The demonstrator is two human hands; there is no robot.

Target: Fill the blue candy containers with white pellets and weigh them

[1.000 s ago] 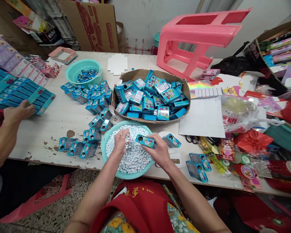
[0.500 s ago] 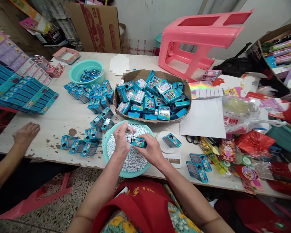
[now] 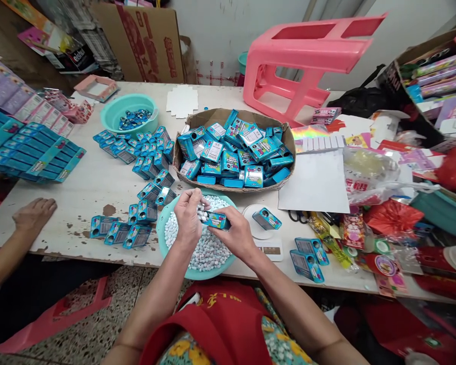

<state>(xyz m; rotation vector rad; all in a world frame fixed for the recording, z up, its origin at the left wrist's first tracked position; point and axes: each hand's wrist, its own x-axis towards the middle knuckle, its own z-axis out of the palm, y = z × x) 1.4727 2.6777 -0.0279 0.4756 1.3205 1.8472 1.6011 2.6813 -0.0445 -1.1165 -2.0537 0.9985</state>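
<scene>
Over a turquoise basin [image 3: 162,234] heaped with small white candies [image 3: 209,248], my right hand [image 3: 235,230] grips a blue candy box [image 3: 216,220] lying on its side, its end turned toward my other hand. My left hand [image 3: 189,215] is closed around a few white candies, held right at that end of the box. Beside the basin on the right, another blue box [image 3: 267,218] rests on a white scale [image 3: 270,249]. A brown carton [image 3: 233,186] full of blue boxes stands just behind the basin.
Several blue boxes stand in rows [image 3: 140,213] on the left, near a turquoise bowl [image 3: 106,119] of shiny blue pieces. Another person's hand [image 3: 34,215] rests on the table's left. A pink stool [image 3: 262,66] lies at the back; wrappers and bags crowd the right.
The view has shifted slightly to the right. My left hand has fewer candies showing at its fingers, beside the box end. My right hand keeps its hold on the box.
</scene>
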